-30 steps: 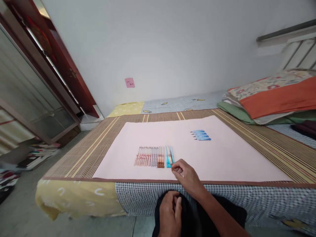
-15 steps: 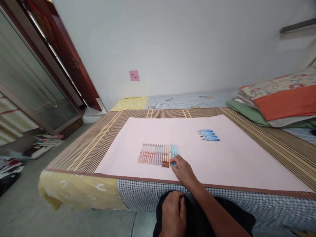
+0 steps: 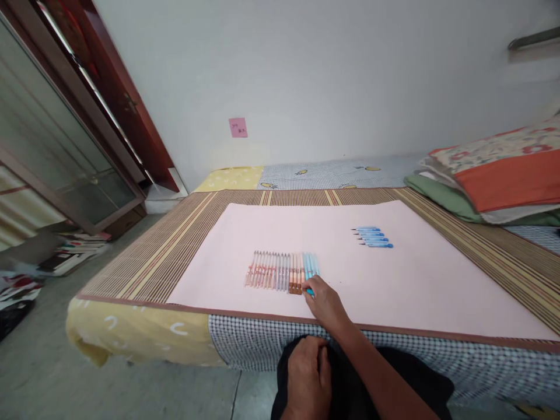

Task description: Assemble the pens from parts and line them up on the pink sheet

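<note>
Side by side on a pink sheet [image 3: 210, 245] lies a row of pens: clear ones with reddish prints [image 3: 261, 269], greyish clear ones [image 3: 283, 273], peach ones with brown ends [image 3: 296, 274] and light blue ones [image 3: 311, 263]. My right hand [image 3: 322, 298] is closed with fingertips pinching the lower ends of the light blue pens, which it partly hides. Resting on my knee, my left hand [image 3: 307, 373] has its fingers curled in and nothing visible in it. Several blue pointed pens [image 3: 374, 236] lie apart, further back to the right.
The sheet covers a striped mat [image 3: 144, 256] on a bed, whose front edge [image 3: 262, 315] runs before my knees. Folded bedding [image 3: 503, 175] is stacked at the right. A pink note [image 3: 238, 128] is on the wall. At the left stand a glass-panelled cabinet [image 3: 65, 146] and piled books [image 3: 74, 251].
My right hand stays at the light blue pens, which now lie more tidily against the peach ones. The view has shifted slightly. My left hand has not moved.
</note>
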Demonstrator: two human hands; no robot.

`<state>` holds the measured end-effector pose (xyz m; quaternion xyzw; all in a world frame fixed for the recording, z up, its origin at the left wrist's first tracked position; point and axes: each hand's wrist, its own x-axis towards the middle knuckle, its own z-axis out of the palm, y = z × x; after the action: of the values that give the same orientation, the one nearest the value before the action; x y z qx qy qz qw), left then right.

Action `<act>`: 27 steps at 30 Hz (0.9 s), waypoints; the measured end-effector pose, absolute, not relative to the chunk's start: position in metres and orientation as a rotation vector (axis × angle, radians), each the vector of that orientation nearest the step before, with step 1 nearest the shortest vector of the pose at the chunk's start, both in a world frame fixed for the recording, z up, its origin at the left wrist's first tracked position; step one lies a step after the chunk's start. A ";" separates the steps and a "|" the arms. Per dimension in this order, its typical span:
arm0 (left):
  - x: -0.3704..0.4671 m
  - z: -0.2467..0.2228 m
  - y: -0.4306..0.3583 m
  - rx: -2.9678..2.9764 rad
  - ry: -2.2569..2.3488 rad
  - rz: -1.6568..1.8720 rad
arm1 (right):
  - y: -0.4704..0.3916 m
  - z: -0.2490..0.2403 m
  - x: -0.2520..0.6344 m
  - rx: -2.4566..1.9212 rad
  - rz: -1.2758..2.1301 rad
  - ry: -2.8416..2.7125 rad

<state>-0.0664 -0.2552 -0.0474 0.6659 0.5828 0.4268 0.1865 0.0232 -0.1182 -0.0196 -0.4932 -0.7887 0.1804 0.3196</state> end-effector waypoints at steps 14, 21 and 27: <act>-0.067 -0.051 -0.255 1.922 1.645 1.220 | -0.117 -0.017 0.020 -1.337 0.403 -2.136; -0.069 -0.050 -0.255 1.896 1.634 1.206 | -0.083 -0.006 0.028 -1.392 0.325 -2.145; -0.071 -0.053 -0.256 1.903 1.638 1.211 | -0.042 -0.003 0.025 -1.541 0.256 -2.243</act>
<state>-0.0708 -0.2557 -0.0527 0.6719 0.5784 0.4277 0.1762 0.0246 -0.0416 -0.0030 -0.5521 -0.8036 0.0916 0.2027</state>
